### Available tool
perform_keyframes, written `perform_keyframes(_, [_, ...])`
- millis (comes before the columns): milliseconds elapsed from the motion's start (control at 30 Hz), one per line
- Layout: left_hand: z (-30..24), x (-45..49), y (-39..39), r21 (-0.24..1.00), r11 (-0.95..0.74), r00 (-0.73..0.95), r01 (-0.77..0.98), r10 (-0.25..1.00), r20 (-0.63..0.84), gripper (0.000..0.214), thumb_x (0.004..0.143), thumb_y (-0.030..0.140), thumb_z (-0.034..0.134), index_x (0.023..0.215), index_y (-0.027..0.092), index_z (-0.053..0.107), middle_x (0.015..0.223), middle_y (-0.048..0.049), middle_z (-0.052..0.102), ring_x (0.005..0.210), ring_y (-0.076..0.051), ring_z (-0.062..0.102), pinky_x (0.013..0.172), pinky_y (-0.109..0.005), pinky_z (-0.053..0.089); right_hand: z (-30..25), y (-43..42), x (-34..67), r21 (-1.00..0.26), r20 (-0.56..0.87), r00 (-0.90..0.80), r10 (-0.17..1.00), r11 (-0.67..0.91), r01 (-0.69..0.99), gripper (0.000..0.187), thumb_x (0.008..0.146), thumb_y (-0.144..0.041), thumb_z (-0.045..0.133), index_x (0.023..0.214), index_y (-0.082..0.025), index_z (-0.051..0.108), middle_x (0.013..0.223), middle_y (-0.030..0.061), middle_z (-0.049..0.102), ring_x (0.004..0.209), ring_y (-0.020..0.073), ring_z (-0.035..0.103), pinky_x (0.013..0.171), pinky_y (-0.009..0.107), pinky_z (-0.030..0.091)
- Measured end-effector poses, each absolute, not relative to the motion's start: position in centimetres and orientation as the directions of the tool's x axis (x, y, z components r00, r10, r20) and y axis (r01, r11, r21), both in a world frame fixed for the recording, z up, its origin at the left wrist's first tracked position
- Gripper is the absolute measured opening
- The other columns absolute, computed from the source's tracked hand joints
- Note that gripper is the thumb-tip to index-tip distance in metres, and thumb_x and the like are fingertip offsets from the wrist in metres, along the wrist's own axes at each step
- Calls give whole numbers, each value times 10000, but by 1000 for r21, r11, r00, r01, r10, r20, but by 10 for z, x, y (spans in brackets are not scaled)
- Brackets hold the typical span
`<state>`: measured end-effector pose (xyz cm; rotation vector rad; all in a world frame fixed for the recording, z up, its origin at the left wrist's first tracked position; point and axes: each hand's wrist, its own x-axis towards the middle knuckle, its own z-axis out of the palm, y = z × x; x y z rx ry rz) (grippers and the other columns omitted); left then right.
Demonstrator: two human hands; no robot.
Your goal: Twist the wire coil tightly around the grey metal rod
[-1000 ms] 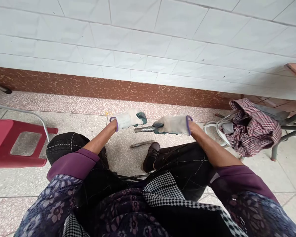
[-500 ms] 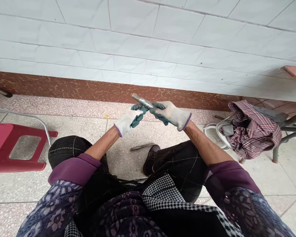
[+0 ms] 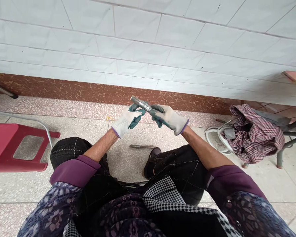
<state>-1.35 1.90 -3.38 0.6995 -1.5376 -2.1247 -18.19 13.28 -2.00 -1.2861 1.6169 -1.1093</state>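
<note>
Here our gloved right hand (image 3: 171, 119) is clenched around a short grey ribbed metal rod (image 3: 141, 103) jutting up-left from the grip; our left hand (image 3: 125, 120) curls against it, clamped or not we cannot tell. Below, a second grey metal rod (image 3: 142, 146) lies untouched.

You sit in a plain home-like room: white wall tiles (image 3: 177, 31), brown skirting (image 3: 64, 89), speckled floor (image 3: 125, 161), a red plastic stool (image 3: 5, 138), checked cloth (image 3: 256, 138) heaped on a chair (image 3: 281, 154).
</note>
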Motion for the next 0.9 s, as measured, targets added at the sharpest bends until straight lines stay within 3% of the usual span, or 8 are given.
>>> perform_keyframes(100, [-36,-19,19,938,-340,-764,70,-623,-169,112,784,165,632,829,210,540,475,111,377,322,-44,222,344,-235,110,-18,129,-177,-782,188,-309,-932,48,-621,347,875,-293,689,1210,-210,663,949,43,688,771,158,608,621,257,503])
perform_keyframes(167, [-35,-20,18,928,-360,-783,95,-602,-154,124,765,163,637,822,210,538,477,114,362,328,-46,212,344,-234,106,-15,130,-176,-739,219,-289,-932,35,-673,248,903,-294,656,1133,-206,686,928,43,686,795,162,605,642,259,491])
perform_keyframes(300, [-32,-18,18,930,-357,-823,81,-550,-139,225,765,164,649,988,183,627,483,122,364,337,-48,225,361,-229,134,-11,140,-183,-945,-107,-159,-981,150,-291,259,946,-439,599,957,-187,655,664,-24,521,477,93,402,382,227,327])
perform_keyframes(400, [-31,-17,21,947,-318,-832,40,-535,-145,250,761,163,677,1009,166,647,489,115,403,343,-42,264,370,-225,158,-13,143,-190,-970,-230,18,-973,228,-86,305,915,-487,631,974,-188,645,655,-33,510,433,85,366,332,228,297])
perform_keyframes(467, [-31,-18,23,955,-295,-789,28,-593,-160,90,763,163,675,810,172,599,467,105,394,339,-35,258,364,-228,152,-15,139,-189,-962,-212,-28,-977,214,-170,268,908,-441,636,979,-183,653,690,-10,555,474,101,431,364,234,351])
perform_keyframes(533, [-31,-21,24,954,-298,-729,23,-658,-188,202,786,167,658,676,197,491,444,101,359,332,-32,243,357,-230,143,-17,133,-185,-910,-97,-158,-983,152,-386,190,891,-348,652,984,-183,666,754,14,601,568,121,503,444,237,407])
perform_keyframes(667, [-29,-24,23,936,-350,-739,35,-639,-211,194,838,170,598,703,215,466,447,104,351,313,-42,226,341,-231,134,-14,127,-174,-750,141,-256,-956,66,-658,144,861,-212,668,1003,-198,685,806,17,624,701,139,537,575,239,428])
perform_keyframes(900, [-26,-17,16,975,-215,-787,51,-610,-94,113,839,143,589,922,168,661,508,82,433,337,-48,267,342,-237,130,-8,134,-183,-987,-49,-304,-952,92,-129,210,890,-357,650,958,-159,644,663,-31,497,440,71,378,317,212,303])
